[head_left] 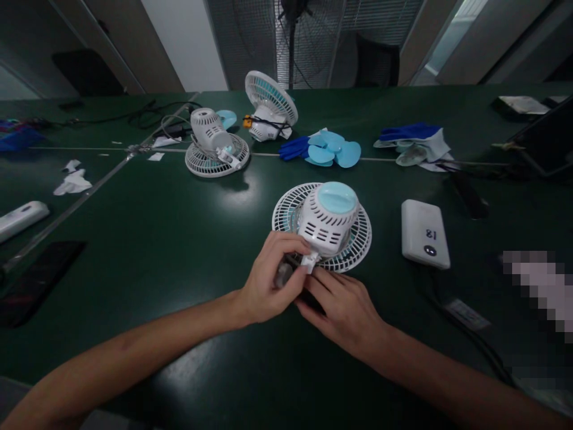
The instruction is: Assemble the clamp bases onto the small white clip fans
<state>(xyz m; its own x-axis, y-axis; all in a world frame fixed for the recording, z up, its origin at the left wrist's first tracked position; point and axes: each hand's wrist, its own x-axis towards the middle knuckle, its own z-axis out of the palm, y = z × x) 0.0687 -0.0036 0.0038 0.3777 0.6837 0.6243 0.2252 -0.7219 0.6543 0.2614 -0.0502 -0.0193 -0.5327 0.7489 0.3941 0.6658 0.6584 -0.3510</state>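
Observation:
A small white fan [324, 230] lies grille-down on the green table in front of me, its motor housing and light-blue base cap facing up. At its near edge my left hand [268, 278] is closed, thumb and fingers pinching a small white piece [310, 261] beside the housing. Whether that piece is a tag or a plastic part, I cannot tell. My right hand [349, 307] is curled just to the right, below the grille rim, its fingertips close against the left thumb. What the right fingers hold is hidden.
Farther back stand two more fans, one grille-down [210, 137] and one tilted up [271, 107]. Near them lie a light-blue fan blade [333, 149] and blue-and-white gloves [416, 143]. A white power bank [425, 234] sits right; a black phone-like slab [40, 280] lies left.

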